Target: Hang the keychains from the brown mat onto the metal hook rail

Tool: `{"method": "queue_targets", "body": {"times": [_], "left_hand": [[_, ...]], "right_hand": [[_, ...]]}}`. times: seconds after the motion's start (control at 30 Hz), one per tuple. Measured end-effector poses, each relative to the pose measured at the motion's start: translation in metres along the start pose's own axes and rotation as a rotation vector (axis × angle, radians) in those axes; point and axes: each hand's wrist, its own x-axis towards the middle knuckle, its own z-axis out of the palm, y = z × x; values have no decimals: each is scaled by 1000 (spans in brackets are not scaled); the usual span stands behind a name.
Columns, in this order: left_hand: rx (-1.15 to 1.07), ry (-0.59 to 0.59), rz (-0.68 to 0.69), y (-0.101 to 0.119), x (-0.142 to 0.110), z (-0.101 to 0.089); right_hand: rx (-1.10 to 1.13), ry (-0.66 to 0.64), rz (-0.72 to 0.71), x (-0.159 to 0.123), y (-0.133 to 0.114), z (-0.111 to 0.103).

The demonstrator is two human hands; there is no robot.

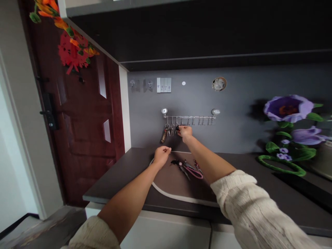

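Observation:
A metal hook rack (190,117) is fixed to the grey back wall, with several hooks along its bar. On its left hooks hang key rings with keys (172,130), one with a brown tag (163,136). My right hand (185,132) is closed on a dark bunch of keys (177,128) at the third hook from the left. Lower and to the left, above the counter, my left hand (162,155) has its fingertips pinched together; whatever they may hold is too small to make out. More keys with a pink strap (194,172) lie on a brown mat (171,188).
Purple artificial flowers (289,109) with green leaves stand at the right of the dark counter (116,176). A dark cabinet (202,31) overhangs the space. Small hooks (149,84) and labels (164,85) are stuck on the wall. A red-brown door (85,138) is at the left.

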Motion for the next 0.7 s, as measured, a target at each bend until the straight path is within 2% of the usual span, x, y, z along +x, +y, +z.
{"method": "queue_targets", "body": {"times": [0.1,0.4,0.53,0.7], "left_hand": [[-7,1,-8,0,0,0],[-22,12,-30,2,0,-2],[-24,-7,-52,1,-1,-5],[-28,-55,-71,5,-5,-8]], "right_hand": [[41,44,73,-2,-1,-1],[72,-12,94,-13,-2,-14],[76,-33,129,-27,-7,-21],[39,-137,166,-55,-7,-32]]}}
